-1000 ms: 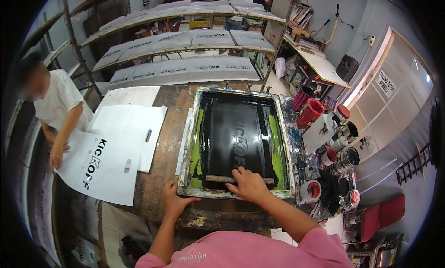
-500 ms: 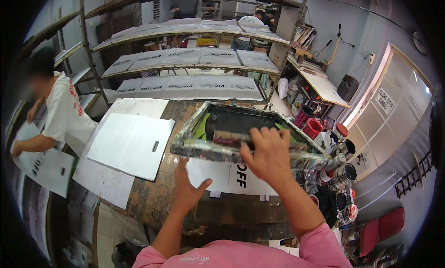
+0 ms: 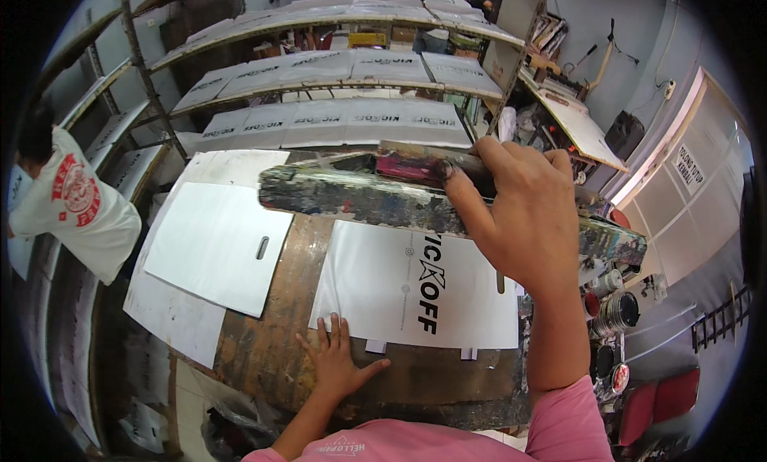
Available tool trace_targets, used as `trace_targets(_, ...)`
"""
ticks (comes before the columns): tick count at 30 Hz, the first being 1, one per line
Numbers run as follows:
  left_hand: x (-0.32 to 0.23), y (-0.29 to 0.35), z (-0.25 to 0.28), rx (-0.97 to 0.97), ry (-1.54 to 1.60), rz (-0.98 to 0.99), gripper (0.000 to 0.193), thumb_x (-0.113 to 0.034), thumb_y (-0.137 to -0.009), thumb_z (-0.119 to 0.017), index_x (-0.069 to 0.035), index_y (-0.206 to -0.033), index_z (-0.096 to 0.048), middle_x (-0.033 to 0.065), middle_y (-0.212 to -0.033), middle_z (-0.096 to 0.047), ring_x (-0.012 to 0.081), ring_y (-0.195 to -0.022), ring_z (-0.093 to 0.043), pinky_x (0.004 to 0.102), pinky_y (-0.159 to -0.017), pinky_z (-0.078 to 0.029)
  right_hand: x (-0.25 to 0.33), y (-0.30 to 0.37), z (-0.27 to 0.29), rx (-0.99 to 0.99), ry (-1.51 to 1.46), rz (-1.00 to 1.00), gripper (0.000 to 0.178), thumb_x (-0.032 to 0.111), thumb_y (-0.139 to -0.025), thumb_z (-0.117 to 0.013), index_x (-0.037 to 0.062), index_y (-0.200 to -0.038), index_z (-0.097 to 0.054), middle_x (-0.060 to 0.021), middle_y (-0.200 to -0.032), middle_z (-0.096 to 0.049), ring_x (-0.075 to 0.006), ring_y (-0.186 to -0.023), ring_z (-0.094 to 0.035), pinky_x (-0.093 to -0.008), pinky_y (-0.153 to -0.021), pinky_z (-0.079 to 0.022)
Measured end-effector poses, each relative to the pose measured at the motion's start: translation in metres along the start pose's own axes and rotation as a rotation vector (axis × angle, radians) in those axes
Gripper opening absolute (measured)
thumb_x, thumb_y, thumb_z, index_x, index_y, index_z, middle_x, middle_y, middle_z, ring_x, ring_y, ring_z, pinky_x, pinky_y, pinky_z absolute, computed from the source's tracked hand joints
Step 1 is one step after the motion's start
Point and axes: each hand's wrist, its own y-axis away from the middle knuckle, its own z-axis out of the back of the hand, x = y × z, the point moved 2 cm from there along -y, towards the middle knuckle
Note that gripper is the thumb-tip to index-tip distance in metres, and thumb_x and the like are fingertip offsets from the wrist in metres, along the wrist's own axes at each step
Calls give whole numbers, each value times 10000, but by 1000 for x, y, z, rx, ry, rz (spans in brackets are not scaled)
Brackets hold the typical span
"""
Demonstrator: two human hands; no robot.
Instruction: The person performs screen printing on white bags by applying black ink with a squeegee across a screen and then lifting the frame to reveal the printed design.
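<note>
My right hand (image 3: 527, 206) grips the near edge of a paint-crusted screen printing frame (image 3: 351, 197), which is tilted up off the table. Beside its thumb lies a squeegee (image 3: 403, 160) with a stained reddish handle, against the frame's inner side; whether the fingers also hold it is hard to see. Below the frame, a white plastic bag (image 3: 367, 278) with black print and a cut-out handle lies flat on the worn table (image 3: 280, 346). My left hand (image 3: 339, 362) is open, fingers spread, its fingertips at the bag's lower left corner. Small white tabs (image 3: 375, 346) show along the bag's near edge.
A stack of blank white bags (image 3: 212, 242) lies to the left on a pale board (image 3: 172, 322). Racks with printed bags (image 3: 319, 122) stand behind the table. Paint cans (image 3: 615, 309) crowd the right side. A co-worker (image 3: 76, 198) in a white shirt stands far left.
The frame has risen and tilted up with my right hand, uncovering the printed bag. My left hand has come down nearer to the bag's corner. The co-worker has turned away toward the left racks.
</note>
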Motion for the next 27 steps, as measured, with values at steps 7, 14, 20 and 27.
trace_targets(7, -37, -49, 61, -495, 499, -342, 896, -432, -877, -886, 39, -1549, -528, 262, -1555, -572, 471, -1583, -357, 715, -1281, -164, -8, -7, -3, 11, 8, 0, 372, 380, -939, -697, 9, -952, -682, -175, -846, -694, -388, -807, -636, -468, -820, -413)
trace_targets(14, -32, -81, 80, -612, 895, 53, 415, -71, -988, -757, 81, -1369, -691, 273, -1543, -598, 366, -1460, -567, 474, -1235, -396, -4, 3, -4, 34, -56, 1, 383, 395, -926, -703, 13, -946, -694, -167, -851, -694, -367, -810, -644, -462, -824, -418)
trace_targets(20, 73, -67, 63, -706, 1139, 268, 485, -28, -973, -752, 97, -1431, -649, 221, -1516, -641, 263, -1388, -621, 369, -1150, -471, -2, 12, -3, -35, 1, 10, 387, 401, -944, -691, 16, -974, -719, -171, -881, -709, -365, -825, -649, -462, -852, -427)
trace_targets(27, 250, -48, 101, -710, 638, 431, 492, -58, -924, -753, 66, -1396, -692, 204, -1382, -737, 216, -1242, -700, 306, -1055, -519, 8, 23, -3, 1, 17, 1, 358, 371, -970, -680, 17, -1003, -719, -176, -919, -722, -382, -874, -670, -462, -904, -443)
